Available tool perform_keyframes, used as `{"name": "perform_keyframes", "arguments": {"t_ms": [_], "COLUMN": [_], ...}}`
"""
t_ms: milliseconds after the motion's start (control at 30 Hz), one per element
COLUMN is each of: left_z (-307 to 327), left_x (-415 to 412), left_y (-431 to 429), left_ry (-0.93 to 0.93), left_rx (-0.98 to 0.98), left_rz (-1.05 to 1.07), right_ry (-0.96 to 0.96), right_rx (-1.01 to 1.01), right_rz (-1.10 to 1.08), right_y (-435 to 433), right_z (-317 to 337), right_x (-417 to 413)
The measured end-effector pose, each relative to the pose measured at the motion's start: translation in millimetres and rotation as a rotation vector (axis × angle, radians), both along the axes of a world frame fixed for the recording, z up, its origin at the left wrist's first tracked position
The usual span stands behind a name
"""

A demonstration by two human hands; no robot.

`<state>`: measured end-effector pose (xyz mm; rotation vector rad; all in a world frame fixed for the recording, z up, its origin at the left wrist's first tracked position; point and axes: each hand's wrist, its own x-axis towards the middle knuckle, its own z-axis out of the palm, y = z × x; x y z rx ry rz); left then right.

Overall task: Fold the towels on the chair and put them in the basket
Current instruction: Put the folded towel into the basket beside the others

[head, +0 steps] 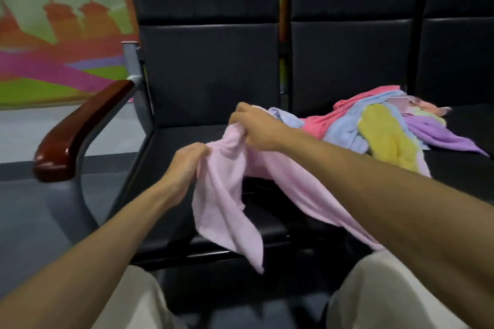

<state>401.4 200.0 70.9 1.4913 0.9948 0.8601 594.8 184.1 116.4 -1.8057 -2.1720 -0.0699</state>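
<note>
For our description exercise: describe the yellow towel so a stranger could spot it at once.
In the row of black chairs, the middle seat bears a heap of towels. The yellow towel lies at its front, between a blue towel and a purple towel, the only yellow one.

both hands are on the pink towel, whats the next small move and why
Probably slide the hands apart along the towel's top edge to spread it out. The left hand and right hand each hold the light pink towel in a bunched grip, close together. It hangs crumpled over the black chair seat, so no straight edge shows for a fold yet.
</note>
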Motion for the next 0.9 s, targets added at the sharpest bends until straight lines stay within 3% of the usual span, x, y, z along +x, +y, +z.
{"name": "perform_keyframes", "arguments": {"t_ms": [200, 300, 433, 600, 733, 900], "left_z": [-49.2, -61.7, -57.6, -64.4, -88.0, -86.3], "left_x": [-54.8, -59.1, -36.0, 14.3, 35.7, 40.3], "left_y": [27.5, 43.3, 59.1, 60.9, 75.7, 84.3], "left_ry": [0.333, 0.475, 0.802, 0.795, 0.92, 0.964], "left_rx": [0.004, 0.053, 0.396, 0.767, 0.75, 0.881], "left_rz": [0.105, 0.067, 0.046, -0.113, -0.315, -0.319], "right_ry": [0.144, 0.161, 0.142, 0.135, 0.015, 0.046], "right_rx": [-0.335, -0.354, -0.385, -0.459, -0.626, -0.654], "right_rz": [0.146, 0.134, -0.034, -0.28, -0.352, -0.358], "right_y": [41.4, 29.3, -3.9, -32.3, -25.3, -12.7], "right_z": [-43.0, -65.8, -80.1, -100.7, -102.6, -90.2], "right_x": [-53.0, -40.7, -1.6, 40.7, 44.8, 45.0]}}
